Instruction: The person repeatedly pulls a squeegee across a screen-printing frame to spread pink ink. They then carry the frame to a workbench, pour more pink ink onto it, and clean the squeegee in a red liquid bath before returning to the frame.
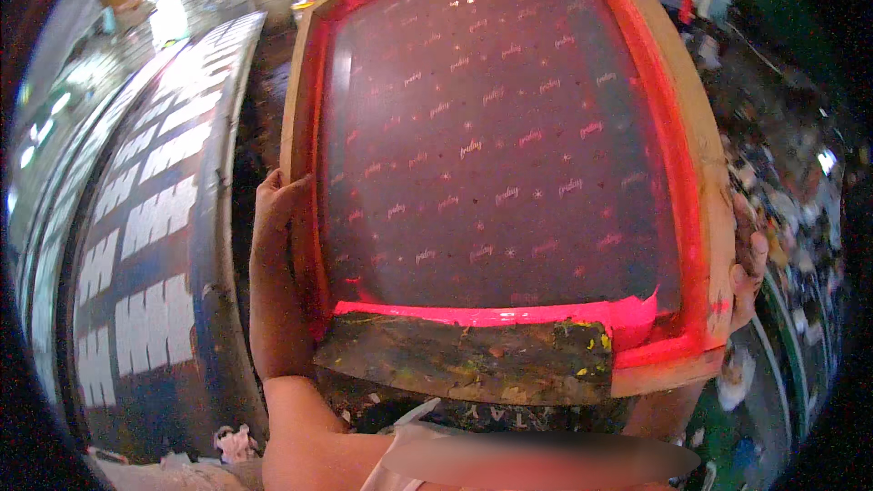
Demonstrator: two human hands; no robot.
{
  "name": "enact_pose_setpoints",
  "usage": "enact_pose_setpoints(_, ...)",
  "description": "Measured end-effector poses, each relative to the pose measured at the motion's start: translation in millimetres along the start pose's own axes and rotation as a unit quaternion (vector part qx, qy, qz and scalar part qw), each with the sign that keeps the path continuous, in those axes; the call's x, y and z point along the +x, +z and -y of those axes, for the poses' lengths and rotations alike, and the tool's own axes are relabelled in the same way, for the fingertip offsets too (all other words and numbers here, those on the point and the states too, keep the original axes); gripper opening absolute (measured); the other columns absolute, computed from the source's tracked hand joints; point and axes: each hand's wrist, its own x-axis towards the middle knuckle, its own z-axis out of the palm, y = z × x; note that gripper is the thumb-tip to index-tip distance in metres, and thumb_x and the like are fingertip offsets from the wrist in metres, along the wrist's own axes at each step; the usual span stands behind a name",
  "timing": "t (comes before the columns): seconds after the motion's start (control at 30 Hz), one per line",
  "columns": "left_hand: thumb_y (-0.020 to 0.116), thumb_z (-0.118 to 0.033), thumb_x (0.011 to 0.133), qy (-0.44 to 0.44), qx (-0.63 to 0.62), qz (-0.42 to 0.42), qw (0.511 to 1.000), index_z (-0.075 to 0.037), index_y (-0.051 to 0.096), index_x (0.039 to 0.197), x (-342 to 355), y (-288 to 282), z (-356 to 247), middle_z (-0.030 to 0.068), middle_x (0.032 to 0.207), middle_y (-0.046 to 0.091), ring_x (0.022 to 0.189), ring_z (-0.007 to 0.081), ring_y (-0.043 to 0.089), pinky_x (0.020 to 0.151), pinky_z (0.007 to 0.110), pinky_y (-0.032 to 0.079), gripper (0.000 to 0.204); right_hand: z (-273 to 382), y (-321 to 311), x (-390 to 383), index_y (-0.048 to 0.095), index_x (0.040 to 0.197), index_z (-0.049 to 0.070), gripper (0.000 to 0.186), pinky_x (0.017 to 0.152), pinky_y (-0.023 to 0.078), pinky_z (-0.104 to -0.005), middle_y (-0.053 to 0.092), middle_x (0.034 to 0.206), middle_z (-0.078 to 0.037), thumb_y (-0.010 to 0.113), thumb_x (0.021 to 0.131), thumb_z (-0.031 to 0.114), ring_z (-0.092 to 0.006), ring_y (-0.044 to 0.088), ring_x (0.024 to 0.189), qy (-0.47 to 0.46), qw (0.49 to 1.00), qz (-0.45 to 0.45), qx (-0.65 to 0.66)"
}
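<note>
Tilted up in front of me is a large screen printing frame [491,127], with a wooden rim and dark mesh carrying a repeated small pattern. Bright pink ink [509,313] lies in a thick band along the mesh's near edge and smears the inner sides of the rim. My left hand [282,209] grips the left rim, thumb on top. On the right rim, my right hand [748,259] has its fingers curled round the outer side. A paint-stained wooden board [464,356] lies across the frame's near end; whether it is fixed there I cannot tell.
To the left runs a long table [205,309] with rows of pale printed pieces [156,327] on it. A crumpled pink cloth [236,444] sits by its near end. On the right, the cluttered floor area [800,218] is blurred.
</note>
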Motion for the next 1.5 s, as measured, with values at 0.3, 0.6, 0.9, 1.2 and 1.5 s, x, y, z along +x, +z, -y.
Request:
enact_pose_setpoints(0.3,0.092,-0.023,0.087,-0.056,0.147,-0.241,0.958,0.004,0.075,0.126,-12,-148,30,0.0105,0.104,0.08,0.086,0.0191,0.075,0.076,0.035,0.059,0.05,-225,91,42,0.052,0.159,0.006,0.055,0.129,0.035,-0.0641,0.04,0.169,-0.032,0.059,0.107,0.025,-0.0482,0.044,0.154,0.21,0.933,0.037,0.289)
enact_pose_setpoints(0.6,0.09,-0.03,0.087,-0.158,0.299,-0.387,0.858,0.002,0.078,0.123,-79,-217,6,0.0109,0.104,0.081,0.085,0.0212,0.075,0.077,0.039,0.061,0.05,-443,235,59,0.054,0.158,0.002,0.057,0.119,0.051,-0.0486,0.055,0.16,-0.027,0.065,0.105,0.021,-0.0373,0.062,0.141,0.205,0.92,0.043,0.331)
enact_pose_setpoints(0.9,0.091,-0.02,0.084,-0.15,0.247,-0.503,0.814,0.005,0.073,0.136,-148,-310,16,0.0123,0.115,0.077,0.095,0.0246,0.074,0.086,0.039,0.06,0.061,-564,417,86,0.058,0.155,0.004,0.061,0.116,0.053,-0.0502,0.054,0.162,-0.025,0.076,0.099,0.018,-0.0361,0.064,0.139,0.215,0.77,0.146,0.582)
enact_pose_setpoints(1.2,0.089,-0.006,0.086,-0.162,0.284,-0.542,0.774,0.008,0.072,0.13,-135,-476,32,0.0131,0.116,0.078,0.098,0.0238,0.074,0.087,0.038,0.06,0.049,-639,614,88,0.046,0.165,0.004,0.082,0.121,0.047,-0.0443,0.058,0.16,-0.02,0.081,0.093,0.024,-0.0288,0.064,0.137,0.421,0.681,0.241,0.548)
enact_pose_setpoints(1.5,0.09,-0.006,0.084,-0.169,0.36,-0.511,0.762,0.005,0.074,0.129,25,-542,39,0.0114,0.113,0.08,0.1,0.0247,0.076,0.089,0.04,0.06,0.049,-723,688,76,0.046,0.167,0.007,0.085,0.117,0.046,-0.0395,0.055,0.158,-0.015,0.075,0.089,0.024,-0.0219,0.061,0.132,0.494,0.724,0.25,0.411)
